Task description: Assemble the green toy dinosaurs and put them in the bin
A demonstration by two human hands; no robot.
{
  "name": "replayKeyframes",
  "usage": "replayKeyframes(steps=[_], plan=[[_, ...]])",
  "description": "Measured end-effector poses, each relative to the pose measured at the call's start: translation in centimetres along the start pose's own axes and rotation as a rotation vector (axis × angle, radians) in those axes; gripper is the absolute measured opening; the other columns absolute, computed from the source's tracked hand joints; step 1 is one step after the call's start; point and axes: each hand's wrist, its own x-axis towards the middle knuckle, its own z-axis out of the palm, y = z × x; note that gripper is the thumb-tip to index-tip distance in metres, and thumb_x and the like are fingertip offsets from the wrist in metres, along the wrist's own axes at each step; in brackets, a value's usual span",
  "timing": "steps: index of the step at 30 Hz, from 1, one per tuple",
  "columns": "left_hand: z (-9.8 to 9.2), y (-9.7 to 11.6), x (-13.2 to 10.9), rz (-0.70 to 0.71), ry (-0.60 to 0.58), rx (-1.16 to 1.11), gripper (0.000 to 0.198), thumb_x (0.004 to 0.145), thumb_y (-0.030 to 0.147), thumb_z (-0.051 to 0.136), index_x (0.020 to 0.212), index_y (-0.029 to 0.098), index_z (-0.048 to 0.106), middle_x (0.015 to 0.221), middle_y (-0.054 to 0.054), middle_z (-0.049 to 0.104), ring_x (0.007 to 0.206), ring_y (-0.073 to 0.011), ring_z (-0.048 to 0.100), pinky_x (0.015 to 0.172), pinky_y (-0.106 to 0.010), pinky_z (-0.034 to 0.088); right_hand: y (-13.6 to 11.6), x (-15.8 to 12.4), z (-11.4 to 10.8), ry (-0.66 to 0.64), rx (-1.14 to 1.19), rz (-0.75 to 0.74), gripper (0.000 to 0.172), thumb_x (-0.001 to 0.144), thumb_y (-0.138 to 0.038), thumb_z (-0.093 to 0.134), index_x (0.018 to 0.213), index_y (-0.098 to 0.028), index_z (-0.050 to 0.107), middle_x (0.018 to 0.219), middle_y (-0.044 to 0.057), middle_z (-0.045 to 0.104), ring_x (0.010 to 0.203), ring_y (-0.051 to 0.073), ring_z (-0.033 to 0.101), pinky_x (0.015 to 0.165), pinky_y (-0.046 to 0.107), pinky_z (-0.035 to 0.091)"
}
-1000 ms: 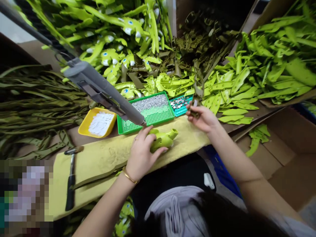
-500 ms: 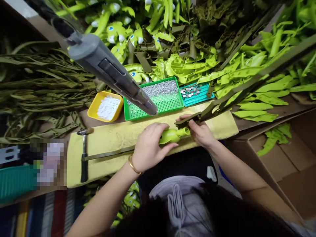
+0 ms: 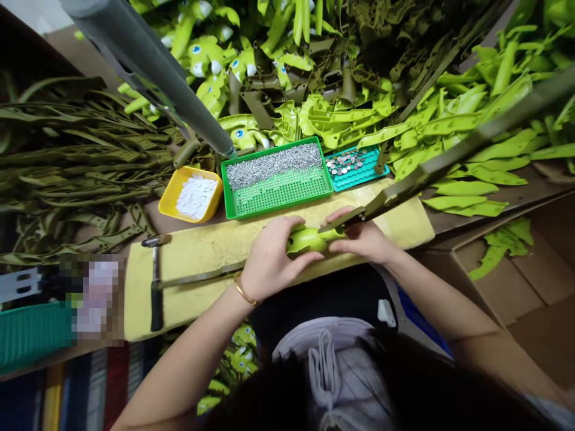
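Note:
My left hand [image 3: 273, 258] is closed round a lime-green plastic piece [image 3: 309, 239] above the yellow pad. My right hand [image 3: 366, 240] pinches the near end of a long olive-green plastic part [image 3: 404, 185], where it meets the green piece's right end. From there the olive part slants up past the right edge of view. Another thin olive strip [image 3: 202, 275] runs from behind my left hand to the hammer [image 3: 156, 287], which lies at the pad's left. Fingers hide how the two pieces meet.
Above the pad hangs a grey screwdriver [image 3: 179, 90]. A green tray [image 3: 278, 200] of small screws, a yellow tub [image 3: 168, 197] of white pieces and a teal tray [image 3: 359, 179] of metal discs stand behind the pad [image 3: 197, 248]. Green and olive parts heap around. An open carton [image 3: 498, 287] is at right.
The grey screwdriver has swung up and left, away from the pad. My right hand has brought the olive part's end down against the green piece.

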Motion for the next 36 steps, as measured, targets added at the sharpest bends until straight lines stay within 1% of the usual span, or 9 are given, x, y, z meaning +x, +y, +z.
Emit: replayKeyframes(steps=[4, 7, 10, 13, 16, 21, 26, 31, 36], plan=[[-1.1, 0.2, 0.9, 0.045, -0.082, 0.157, 0.054, 0.079, 0.049, 0.070, 0.117, 0.015, 0.053, 0.112, -0.014, 0.064, 0.101, -0.0275, 0.061, 0.086, -0.041, 0.050, 0.3, 0.0, 2.1, 0.164, -0.032, -0.026, 0.033, 0.060, -0.034, 0.084, 0.085, -0.027, 0.063, 0.090, 0.000, 0.068, 0.092, 0.019, 0.065, 0.093, 0.039, 0.052], [-2.4, 0.1, 1.9, 0.099, -0.285, 0.320, 0.049, 0.078, 0.047, 0.071, 0.118, 0.020, 0.060, 0.123, -0.012, 0.061, 0.108, -0.0322, 0.058, 0.088, -0.046, 0.047, -0.8, 0.1, 1.7, 0.056, -0.154, -0.039, 0.031, 0.063, -0.034, 0.081, 0.088, -0.028, 0.065, 0.096, 0.001, 0.069, 0.101, 0.021, 0.064, 0.099, 0.042, 0.049], [-3.2, -0.6, 2.6, 0.047, -0.406, 0.265, 0.046, 0.081, 0.048, 0.067, 0.119, 0.023, 0.064, 0.107, -0.006, 0.066, 0.093, -0.0249, 0.063, 0.078, -0.038, 0.049, -3.4, 2.1, -1.6, -0.080, -0.372, -0.027, 0.034, 0.069, -0.029, 0.076, 0.101, -0.028, 0.066, 0.107, 0.003, 0.068, 0.108, 0.024, 0.062, 0.102, 0.045, 0.046], [-3.3, -1.3, 3.1, -0.027, -0.412, 0.222, 0.047, 0.079, 0.049, 0.069, 0.119, 0.024, 0.066, 0.101, -0.004, 0.066, 0.091, -0.0234, 0.063, 0.075, -0.035, 0.049, -6.3, 7.0, -5.6, 0.179, -0.484, -0.220, 0.027, 0.079, -0.022, 0.062, 0.106, -0.025, 0.063, 0.102, 0.004, 0.066, 0.097, 0.020, 0.063, 0.093, 0.042, 0.050], [-3.3, -1.6, 3.3, -0.038, -0.434, 0.216, 0.046, 0.079, 0.048, 0.069, 0.118, 0.024, 0.066, 0.102, -0.005, 0.065, 0.093, -0.0238, 0.062, 0.074, -0.035, 0.049, -8.0, 13.6, -6.7, 0.380, -0.693, -0.348, 0.015, 0.080, -0.015, 0.059, 0.094, -0.020, 0.064, 0.092, 0.006, 0.065, 0.091, 0.019, 0.061, 0.095, 0.042, 0.047], [-3.6, -1.2, 3.2, -0.046, -0.460, 0.174, 0.047, 0.079, 0.046, 0.070, 0.120, 0.023, 0.065, 0.102, -0.006, 0.064, 0.094, -0.0238, 0.061, 0.078, -0.036, 0.050, -6.8, 23.3, -0.2, 0.187, -0.873, -0.293, 0.020, 0.086, -0.027, 0.059, 0.101, -0.015, 0.062, 0.099, 0.013, 0.066, 0.096, 0.026, 0.060, 0.095, 0.048, 0.045], [-3.8, -0.9, 2.5, -0.033, -0.432, 0.179, 0.047, 0.080, 0.049, 0.068, 0.119, 0.023, 0.065, 0.101, -0.006, 0.064, 0.093, -0.0230, 0.060, 0.079, -0.036, 0.050, -4.7, 28.2, 5.7, 0.291, -0.830, -0.191, 0.058, 0.072, -0.024, 0.075, 0.122, -0.009, 0.051, 0.114, 0.022, 0.060, 0.109, 0.036, 0.056, 0.098, 0.058, 0.040], [-3.8, -1.1, 2.6, -0.053, -0.437, 0.167, 0.050, 0.077, 0.050, 0.071, 0.119, 0.022, 0.066, 0.100, -0.005, 0.065, 0.092, -0.0223, 0.062, 0.078, -0.034, 0.050, -6.9, 27.1, 3.7, 0.336, -0.613, -0.222, 0.047, 0.081, -0.035, 0.062, 0.121, -0.016, 0.049, 0.108, 0.014, 0.063, 0.096, 0.023, 0.061, 0.084, 0.043, 0.052], [-4.0, -1.9, 3.7, -0.084, -0.431, 0.106, 0.052, 0.075, 0.049, 0.072, 0.121, 0.025, 0.066, 0.102, -0.004, 0.066, 0.092, -0.0223, 0.064, 0.078, -0.033, 0.049, -9.4, 18.3, -3.8, 0.288, 0.122, -0.097, 0.018, 0.079, -0.036, 0.062, 0.086, -0.021, 0.055, 0.086, 0.003, 0.064, 0.076, 0.015, 0.065, 0.073, 0.035, 0.057]])
